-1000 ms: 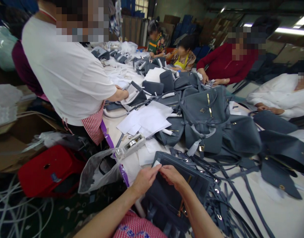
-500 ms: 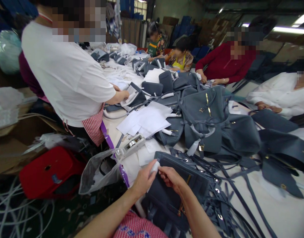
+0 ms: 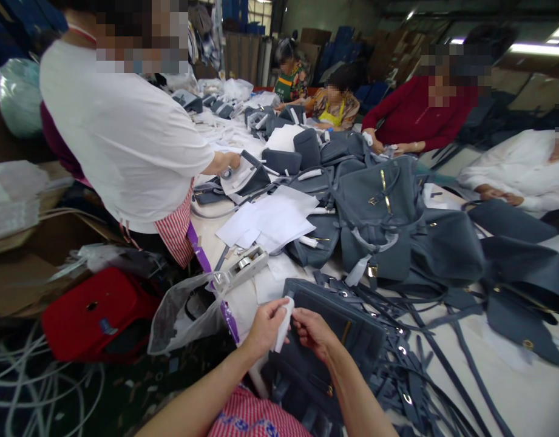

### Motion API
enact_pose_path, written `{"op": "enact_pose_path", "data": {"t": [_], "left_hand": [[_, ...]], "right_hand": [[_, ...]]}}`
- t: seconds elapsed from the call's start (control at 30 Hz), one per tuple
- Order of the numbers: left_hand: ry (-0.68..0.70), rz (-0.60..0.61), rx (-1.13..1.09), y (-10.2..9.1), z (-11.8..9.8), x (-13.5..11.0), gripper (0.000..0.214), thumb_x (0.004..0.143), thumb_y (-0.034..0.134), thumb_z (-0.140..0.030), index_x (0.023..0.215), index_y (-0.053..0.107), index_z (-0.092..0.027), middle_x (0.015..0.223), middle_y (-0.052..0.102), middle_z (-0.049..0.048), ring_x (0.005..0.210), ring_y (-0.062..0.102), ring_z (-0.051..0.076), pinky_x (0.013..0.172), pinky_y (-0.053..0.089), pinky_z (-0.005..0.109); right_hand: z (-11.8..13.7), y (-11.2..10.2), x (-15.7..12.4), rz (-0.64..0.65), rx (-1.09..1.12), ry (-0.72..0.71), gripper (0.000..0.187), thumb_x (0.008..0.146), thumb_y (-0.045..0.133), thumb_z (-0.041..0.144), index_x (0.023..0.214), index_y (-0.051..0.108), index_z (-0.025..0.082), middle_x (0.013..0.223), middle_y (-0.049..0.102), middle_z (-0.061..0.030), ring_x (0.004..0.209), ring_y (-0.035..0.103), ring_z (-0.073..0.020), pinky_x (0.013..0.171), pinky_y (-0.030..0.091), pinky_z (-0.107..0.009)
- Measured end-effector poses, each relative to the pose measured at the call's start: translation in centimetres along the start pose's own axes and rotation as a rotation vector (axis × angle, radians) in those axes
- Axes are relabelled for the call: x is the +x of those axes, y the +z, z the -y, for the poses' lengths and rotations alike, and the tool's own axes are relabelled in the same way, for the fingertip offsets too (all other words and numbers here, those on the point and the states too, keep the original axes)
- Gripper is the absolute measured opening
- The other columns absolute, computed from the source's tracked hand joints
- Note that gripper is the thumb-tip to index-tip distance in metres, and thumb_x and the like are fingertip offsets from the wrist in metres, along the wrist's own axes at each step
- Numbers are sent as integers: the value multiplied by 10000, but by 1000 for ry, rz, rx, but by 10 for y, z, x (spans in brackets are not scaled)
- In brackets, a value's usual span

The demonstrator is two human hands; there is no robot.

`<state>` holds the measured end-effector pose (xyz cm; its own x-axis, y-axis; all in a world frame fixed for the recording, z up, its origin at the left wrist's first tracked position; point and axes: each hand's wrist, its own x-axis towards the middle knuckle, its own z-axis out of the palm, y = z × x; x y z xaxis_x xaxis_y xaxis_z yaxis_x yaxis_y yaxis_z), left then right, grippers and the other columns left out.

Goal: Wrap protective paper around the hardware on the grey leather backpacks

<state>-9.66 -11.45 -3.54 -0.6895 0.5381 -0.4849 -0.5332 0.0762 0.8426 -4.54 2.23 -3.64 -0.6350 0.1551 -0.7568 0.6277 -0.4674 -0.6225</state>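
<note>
My left hand [image 3: 264, 326] is closed round a small white strip of paper or film [image 3: 283, 325] just above the near edge of a dark blue-grey handbag [image 3: 338, 328] that lies in front of me. My right hand [image 3: 312, 332] is pinched on the other side of that same white strip, thumb and fingers together. Both hands hover over the bag's open top, almost touching each other.
Several blue-grey handbags [image 3: 382, 212] and loose straps [image 3: 425, 370] cover the white table [image 3: 516, 388]. White paper sheets [image 3: 270, 221] lie mid-table. A person in a white shirt [image 3: 124, 133] stands at left; other people sit across. A red stool [image 3: 97, 312] and plastic bag [image 3: 183, 312] sit at left.
My hands have pulled the white strip up and free from the bag's top edge. The person in white has shifted a hand slightly on a bag.
</note>
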Motion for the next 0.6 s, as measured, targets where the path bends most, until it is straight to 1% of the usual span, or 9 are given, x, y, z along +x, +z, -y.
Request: {"op": "enact_pose_path", "data": {"t": [0.1,0.23,0.33,0.43,0.47,0.5,0.53,0.6], "left_hand": [[-10,-27,4,-1,5,0,598,785,592,-503,1248,564,-125,614,578,-32,431,521,93,412,480,228],[-50,-50,-77,-1,11,1,655,758,599,-554,1236,551,-108,606,581,-28,444,541,103,421,485,231],[-60,-63,-115,0,13,1,660,763,598,-531,1258,532,-98,600,593,-22,438,535,100,433,485,232],[-29,-68,-10,1,15,0,583,808,553,-463,1271,546,-108,610,620,-5,442,548,122,446,503,265],[10,-75,61,1,15,-1,539,821,539,-430,1260,568,-119,647,651,13,478,579,140,480,526,287],[68,-84,143,1,15,-2,489,830,529,-391,1241,597,-133,721,692,40,555,626,164,550,556,315],[138,-93,228,0,14,-3,444,836,519,-348,1218,624,-148,829,727,66,670,668,189,654,574,341],[268,-101,371,-1,12,-6,394,841,496,-271,1185,661,-172,1044,734,85,916,683,218,867,539,363]], "right_hand": [[-9,3,6,-13,12,0,348,613,757,406,635,493,181,476,450,96,348,271,-5,353,124,-135],[-19,10,13,-22,36,0,357,592,783,382,584,495,171,428,444,89,326,272,-1,338,102,-133],[-25,19,18,-29,102,-33,335,595,783,389,636,520,185,414,449,97,326,333,-21,335,182,-135],[-29,26,20,-32,177,-50,309,591,781,374,704,549,203,420,469,103,340,402,-48,361,317,-160],[-30,27,20,-33,200,-52,300,589,782,353,722,557,206,439,494,98,355,431,-53,381,356,-168],[-30,28,19,-34,221,-53,292,587,783,328,738,563,209,462,520,93,374,460,-58,404,387,-173],[-30,28,19,-33,240,-52,285,587,782,303,751,568,211,486,542,88,395,487,-61,427,410,-175],[-30,27,19,-29,270,-45,276,587,777,260,769,574,216,518,569,82,431,525,-67,458,435,-175]]}}
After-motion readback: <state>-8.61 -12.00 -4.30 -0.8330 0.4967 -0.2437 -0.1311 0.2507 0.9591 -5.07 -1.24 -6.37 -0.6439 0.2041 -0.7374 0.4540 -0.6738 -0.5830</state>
